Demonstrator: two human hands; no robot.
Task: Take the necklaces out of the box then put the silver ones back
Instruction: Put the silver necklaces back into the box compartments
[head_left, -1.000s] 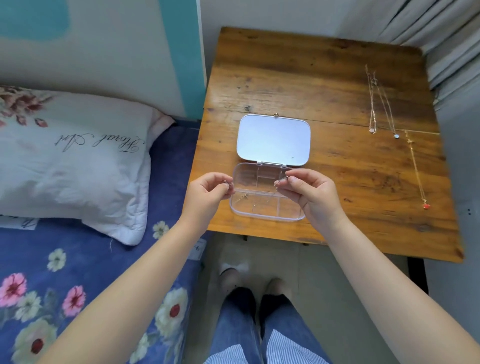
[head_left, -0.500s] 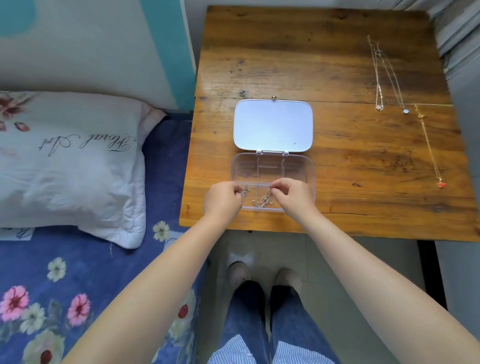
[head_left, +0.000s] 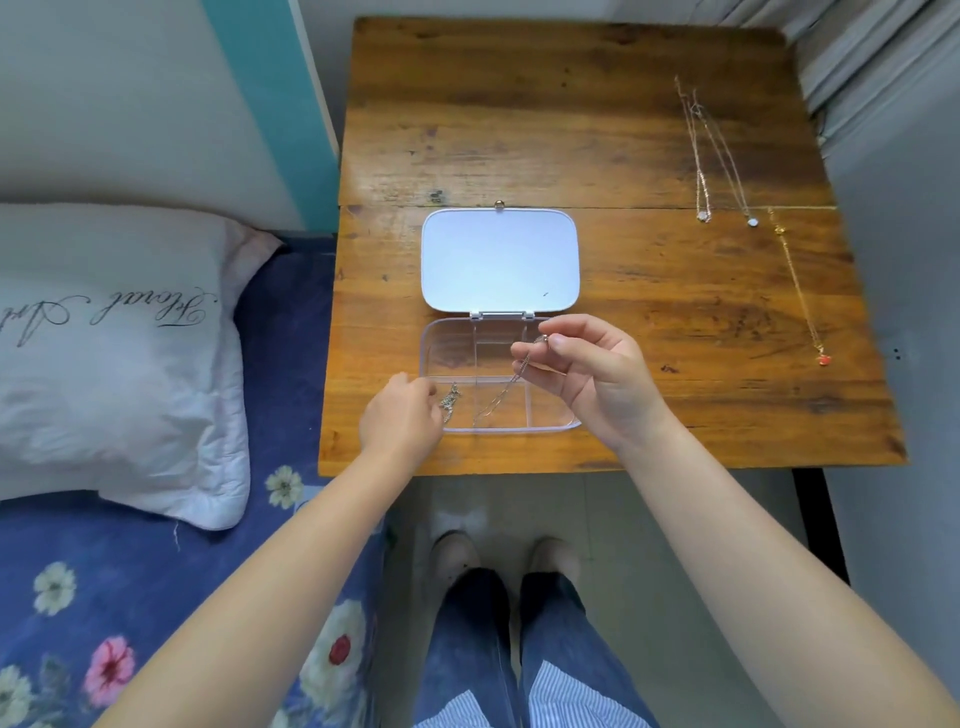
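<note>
A clear plastic box (head_left: 447, 353) with compartments lies open near the table's front edge, its white lid (head_left: 500, 260) flat behind it. My right hand (head_left: 592, 374) pinches one end of a thin silver necklace (head_left: 506, 387) above the box; the chain hangs down into the front compartments. My left hand (head_left: 402, 423) rests at the box's front left corner, fingertips beside a small silver chain bundle (head_left: 449, 400) in the box; whether they touch it is unclear. Two silver necklaces (head_left: 702, 171) and a gold necklace with a red pendant (head_left: 802, 306) lie stretched out at the table's right.
The wooden table (head_left: 571, 130) stands against a wall and a curtain at the right. A bed with a white pillow (head_left: 114, 353) and blue floral sheet (head_left: 78, 597) lies to the left. My legs and feet are below the table's front edge.
My right hand has risen from the box, lifting one end of the silver chain. My left hand has shifted slightly left to the box's corner.
</note>
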